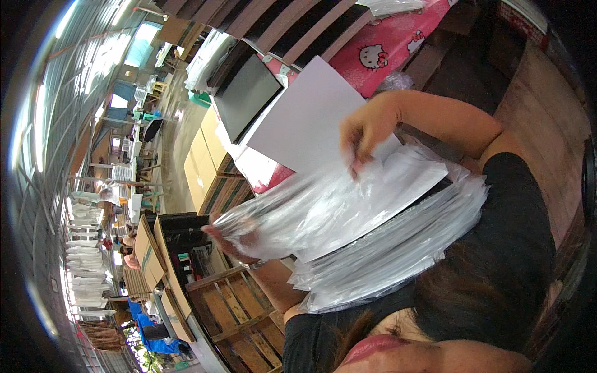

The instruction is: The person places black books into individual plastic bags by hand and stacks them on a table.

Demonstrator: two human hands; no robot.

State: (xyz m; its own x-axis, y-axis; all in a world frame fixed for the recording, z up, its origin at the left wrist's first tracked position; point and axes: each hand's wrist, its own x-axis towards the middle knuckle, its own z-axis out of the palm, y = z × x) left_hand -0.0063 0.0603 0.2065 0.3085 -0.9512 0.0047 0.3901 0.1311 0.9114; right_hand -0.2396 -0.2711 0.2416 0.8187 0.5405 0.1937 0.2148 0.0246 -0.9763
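A clear plastic sleeve (280, 217) with a white sheet inside lies stretched across the top of a thick stack of clear plastic sleeves (392, 261), which rests against my body. My left hand (235, 241) grips the sleeve's left end, its fingers partly seen through the film. Above the sleeve's far edge, my right hand (368, 129) is bent down with curled fingers. Motion blurs its fingertips, so what they pinch cannot be made out. Just beyond lies a large white board (311, 115), beside a dark framed panel (249, 96).
A pink patterned cloth (373, 53) covers the work surface, with dark slatted pieces (273, 25) at its far side. Cardboard boxes (208, 165) stand to the left. Nearer are a wooden pallet-like frame (245, 311) and an open carton (152, 255). A person (129, 258) is in the background.
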